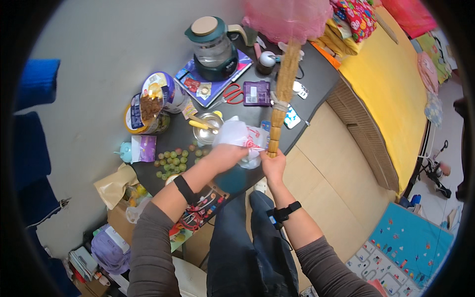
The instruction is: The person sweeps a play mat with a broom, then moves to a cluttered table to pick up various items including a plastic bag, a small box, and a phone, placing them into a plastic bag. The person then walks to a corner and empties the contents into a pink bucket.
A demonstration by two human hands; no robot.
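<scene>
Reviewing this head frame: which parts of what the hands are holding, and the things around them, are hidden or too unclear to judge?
- Left hand: its fingers are buried in the white plastic bag, so the grip is unclear.
- Bag contents: hidden by the bag itself.
- Broom in the right hand: its top is covered by pink netting and cut off by the upper edge.
- Teal object below the bag: mostly hidden by the left hand and bag.
- Metal bowl: contents too small to identify.

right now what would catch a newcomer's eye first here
The pink duster on its long straw handle, gripped low by the right hand, stands over the dark table. The left hand clutches a white plastic bag beside it. Green grapes lie scattered at the table's left.
</scene>
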